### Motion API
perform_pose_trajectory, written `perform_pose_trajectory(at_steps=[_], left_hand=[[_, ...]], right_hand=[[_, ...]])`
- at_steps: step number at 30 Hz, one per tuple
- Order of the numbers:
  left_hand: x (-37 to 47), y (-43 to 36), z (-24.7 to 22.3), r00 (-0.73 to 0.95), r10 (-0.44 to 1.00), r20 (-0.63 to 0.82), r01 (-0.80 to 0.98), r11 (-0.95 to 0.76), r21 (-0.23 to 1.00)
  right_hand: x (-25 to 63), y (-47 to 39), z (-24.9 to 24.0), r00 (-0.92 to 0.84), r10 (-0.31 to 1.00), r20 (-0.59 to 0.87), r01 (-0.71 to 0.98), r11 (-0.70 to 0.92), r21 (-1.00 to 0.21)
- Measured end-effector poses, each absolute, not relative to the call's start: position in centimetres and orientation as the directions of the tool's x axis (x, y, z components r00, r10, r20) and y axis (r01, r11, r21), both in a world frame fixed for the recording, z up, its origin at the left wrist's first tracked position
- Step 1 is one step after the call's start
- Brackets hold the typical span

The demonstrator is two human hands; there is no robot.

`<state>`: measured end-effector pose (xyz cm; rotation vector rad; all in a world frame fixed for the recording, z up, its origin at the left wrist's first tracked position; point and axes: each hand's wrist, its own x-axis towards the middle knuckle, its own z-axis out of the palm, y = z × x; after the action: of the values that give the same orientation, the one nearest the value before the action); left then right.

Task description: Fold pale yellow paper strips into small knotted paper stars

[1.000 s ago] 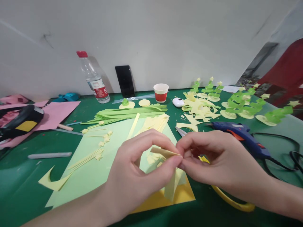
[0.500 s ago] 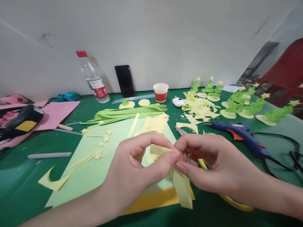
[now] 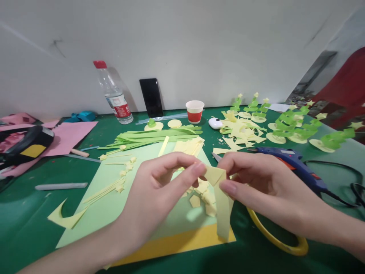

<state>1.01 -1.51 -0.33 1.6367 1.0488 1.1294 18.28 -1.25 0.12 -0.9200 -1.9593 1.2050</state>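
Note:
A pale yellow paper strip (image 3: 222, 209) is held between both hands, folded over near its top, its long end hanging down. My left hand (image 3: 168, 186) pinches the short folded end between thumb and fingers. At the fold's right edge, my right hand (image 3: 262, 190) grips the strip with thumb and forefinger. Beneath the strip lie several small folded yellow pentagons (image 3: 195, 201) on a light green sheet (image 3: 114, 213). More yellow strips (image 3: 189, 146) sit behind my left hand. Scissors with a yellow handle (image 3: 296, 247) lie partly hidden under my right hand.
A blue glue gun (image 3: 310, 177) with a black cable lies at right. Finished green paper plants (image 3: 296, 125), yellow scraps (image 3: 242, 129), a paper cup (image 3: 195, 112), a phone (image 3: 151, 97) and a water bottle (image 3: 116, 99) stand behind. Green strips (image 3: 154, 137) lie mid-table; a pen (image 3: 61, 186) lies left.
My hands have moved slightly apart, showing the fold in the strip between them. The strip's hanging end has straightened, and the pentagons and scissors handle show more.

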Motion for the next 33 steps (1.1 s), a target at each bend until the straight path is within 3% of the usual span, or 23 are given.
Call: perform_pose_trajectory(at_steps=[10, 26, 33], left_hand=[[1.28, -1.96, 0.06, 0.373, 0.904, 0.209, 0.293, -0.329, 0.898], [1.09, -1.71, 0.31, 0.387, 0.915, 0.115, 0.21, -0.209, 0.955], [0.96, -1.47, -0.16, 0.387, 0.919, 0.08, 0.115, -0.134, 0.984]], right_hand=[[18.12, -1.21, -0.16, -0.58, 0.748, 0.321, 0.286, 0.557, -0.78], [18.26, -1.04, -0.04, -0.594, 0.727, 0.344, 0.288, 0.592, -0.752], [18.43, -0.94, -0.29, -0.589, 0.708, 0.39, 0.351, 0.659, -0.665]])
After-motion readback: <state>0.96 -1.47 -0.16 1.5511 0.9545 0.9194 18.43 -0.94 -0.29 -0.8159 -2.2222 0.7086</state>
